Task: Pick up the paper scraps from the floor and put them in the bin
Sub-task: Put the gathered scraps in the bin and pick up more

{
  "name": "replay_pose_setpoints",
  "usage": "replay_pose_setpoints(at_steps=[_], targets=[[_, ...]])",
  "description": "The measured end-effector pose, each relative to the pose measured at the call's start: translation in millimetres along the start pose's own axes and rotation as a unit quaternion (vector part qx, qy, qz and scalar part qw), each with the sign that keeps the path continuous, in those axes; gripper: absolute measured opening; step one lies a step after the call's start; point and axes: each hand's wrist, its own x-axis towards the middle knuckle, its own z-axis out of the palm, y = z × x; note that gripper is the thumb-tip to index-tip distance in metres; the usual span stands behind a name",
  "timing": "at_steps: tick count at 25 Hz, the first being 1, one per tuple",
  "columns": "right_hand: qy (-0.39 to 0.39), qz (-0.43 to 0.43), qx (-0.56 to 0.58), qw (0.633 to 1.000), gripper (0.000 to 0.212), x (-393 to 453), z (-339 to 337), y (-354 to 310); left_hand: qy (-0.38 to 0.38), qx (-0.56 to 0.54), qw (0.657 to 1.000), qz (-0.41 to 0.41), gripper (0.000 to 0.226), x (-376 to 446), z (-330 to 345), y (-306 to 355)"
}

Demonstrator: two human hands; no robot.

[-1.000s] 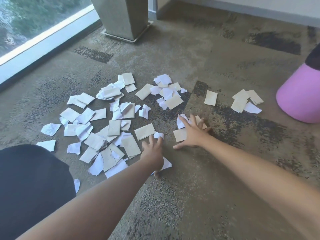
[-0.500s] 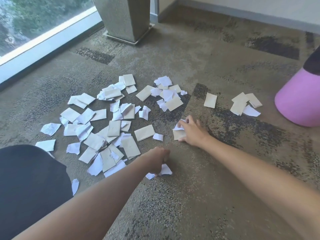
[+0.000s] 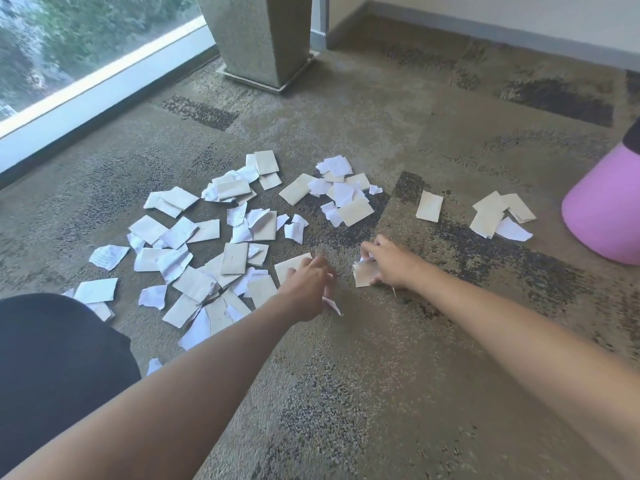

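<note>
Many paper scraps [image 3: 239, 258] lie on the carpet [image 3: 381, 375]. Both hands gather: the right hand [image 3: 388, 263] pinches beige pieces [image 3: 363, 275], the left hand [image 3: 308, 289] holds a white scrap [image 3: 332, 304], probably to fill each fist before going to the pink bin [image 3: 606, 209].

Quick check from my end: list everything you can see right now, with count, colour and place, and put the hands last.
paper scraps: dozens, white and beige, spread over the carpet, mostly centre-left
lone beige scrap: one, apart on the right of the spread
small cluster of scraps: a few, beige and white, near the pink object
pink object: one, right edge, cut off by the frame, probably the bin
carpet: brown-grey with dark patches
speckled stone pedestal: one, grey, top centre
window: top left, white sill
dark clothing: bottom left
left hand: holds a white scrap, reaching to a beige scrap
right hand: grips beige and white scraps
</note>
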Motion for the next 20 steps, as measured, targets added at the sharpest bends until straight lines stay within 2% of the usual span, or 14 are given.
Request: replay_pose_setpoints(at_steps=[4, 7, 13, 15, 18, 20], targets=[[0.021, -0.036, -0.011, 0.999, 0.026, -4.8, 2.1, 2.1, 0.005, 0.013, 1.000, -0.008, 0.020, 4.4, 6.1, 4.8], [0.039, -0.059, -0.006, 0.997, 0.028, -9.2, 3.7, 3.6, 0.009, -0.025, 0.999, -0.021, 0.027, 10.9, 5.1, 7.0], [0.040, -0.095, -0.038, 0.994, 0.036, -4.6, -3.5, 7.5, -0.020, -0.089, 0.992, -0.091, 0.017, 18.0, -2.6, 10.9], [0.032, -0.094, -0.038, 0.994, 0.041, -0.9, -7.1, 8.0, -0.029, -0.134, 0.980, -0.146, 0.039, 20.2, -6.6, 7.9], [0.011, -0.092, -0.034, 0.995, 0.038, 4.6, -11.8, 7.7, -0.006, -0.237, 0.936, -0.261, 0.086, 24.2, -15.4, -7.7], [0.000, -0.085, -0.011, 0.996, 0.032, 6.8, -13.8, 9.0, -0.001, -0.241, 0.923, -0.300, 0.095, 25.4, -19.1, -22.0]])
